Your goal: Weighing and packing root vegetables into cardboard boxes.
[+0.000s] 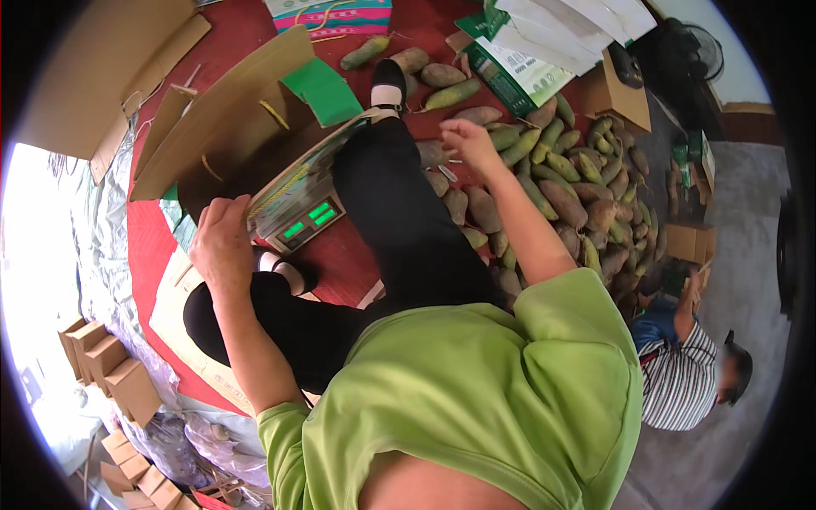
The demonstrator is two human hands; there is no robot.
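My left hand (223,240) grips the near edge of an open cardboard box (246,110), which stands tilted between my legs. A scale with a green-lit display (308,223) sits under the box's near side. Inside the box it is dark, and its contents are mostly hidden. My right hand (470,146) is raised beyond my right knee, fingers loosely bent and apart, with nothing seen in them. Below and beside it spreads a heap of long radishes (586,191), some green and some dusty reddish-brown. A few loose radishes (450,93) lie near my foot.
Green-and-white cartons (518,72) lie at the far side of the heap, beside a brown box (619,93) and a black fan (701,51). Large cardboard (102,68) stands far left; small boxes (106,361) are stacked at left. A striped-shirted person (680,374) works at right.
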